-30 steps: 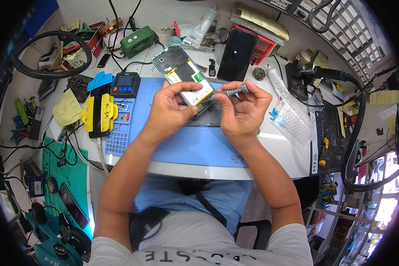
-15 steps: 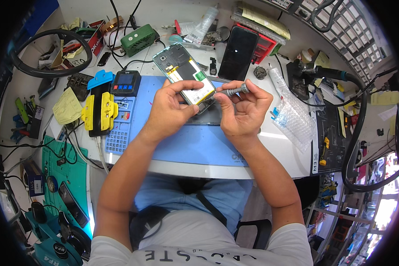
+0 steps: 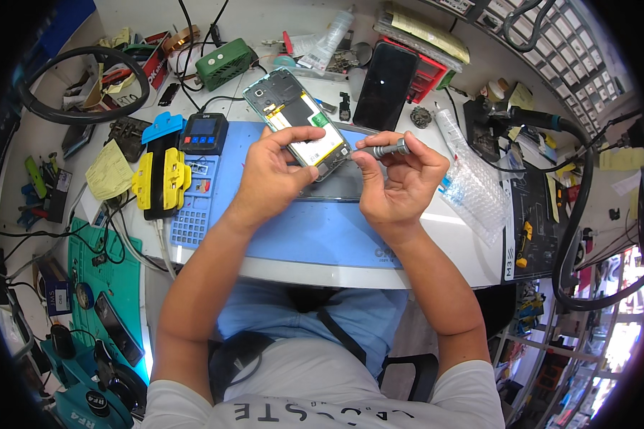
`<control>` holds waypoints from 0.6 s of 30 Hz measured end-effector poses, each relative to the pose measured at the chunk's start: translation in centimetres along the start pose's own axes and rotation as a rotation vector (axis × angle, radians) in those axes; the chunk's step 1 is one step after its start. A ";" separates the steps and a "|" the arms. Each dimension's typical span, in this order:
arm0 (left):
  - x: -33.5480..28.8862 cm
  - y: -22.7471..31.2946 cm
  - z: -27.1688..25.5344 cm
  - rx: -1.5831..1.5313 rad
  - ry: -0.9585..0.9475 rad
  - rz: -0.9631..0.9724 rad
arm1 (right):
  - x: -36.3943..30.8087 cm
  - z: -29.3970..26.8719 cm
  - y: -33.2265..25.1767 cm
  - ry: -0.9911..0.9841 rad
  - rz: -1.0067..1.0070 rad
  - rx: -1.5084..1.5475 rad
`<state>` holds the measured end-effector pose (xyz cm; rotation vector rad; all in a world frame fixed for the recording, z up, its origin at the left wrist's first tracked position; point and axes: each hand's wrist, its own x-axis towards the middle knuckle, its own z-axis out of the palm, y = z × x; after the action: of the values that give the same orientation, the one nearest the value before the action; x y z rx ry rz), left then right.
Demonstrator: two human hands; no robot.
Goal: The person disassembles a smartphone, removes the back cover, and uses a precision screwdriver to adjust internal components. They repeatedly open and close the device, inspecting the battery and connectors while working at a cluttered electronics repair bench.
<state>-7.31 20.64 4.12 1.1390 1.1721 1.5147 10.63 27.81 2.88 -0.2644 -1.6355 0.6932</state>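
Open-backed phone [image 3: 313, 149] in grip of left hand [image 3: 268, 175], beside right hand [image 3: 402, 179] around screwdriver [image 3: 388, 151].

screwdriver [image 3: 390, 151] seems smooth metal | opened phone [image 3: 300, 114] matt plastic inside | black phone [image 3: 385, 87] glossy | mat [image 3: 293, 229] matt | bench [image 3: 440, 250] smooth, glossy | bubble wrap [image 3: 476, 201] bumpy clear plastic | note [image 3: 109, 170] creased paper

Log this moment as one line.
left hand: holds open-backed smartphone | right hand: holds grey screwdriver, tip near phone | beneath: blue work mat
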 end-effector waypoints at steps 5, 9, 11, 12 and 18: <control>0.1 -0.2 -0.2 -0.042 -0.002 -0.013 | 0.0 -0.1 -0.1 0.007 0.009 -0.029; 0.1 -0.1 -0.2 -0.052 0.010 -0.018 | 0.1 -0.2 -0.1 0.012 0.021 -0.069; 0.0 0.1 -0.1 -0.046 0.019 0.007 | 0.1 -0.3 0.0 0.020 0.022 -0.073; 0.0 0.1 0.0 -0.044 0.020 0.005 | 0.0 -0.3 0.3 0.024 0.019 -0.066; 0.1 0.0 -0.1 -0.047 0.012 -0.009 | -0.1 -0.2 0.4 0.026 0.027 -0.061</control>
<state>-7.40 20.70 4.13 1.0937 1.1416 1.5365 10.69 28.16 2.59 -0.3391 -1.6331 0.6583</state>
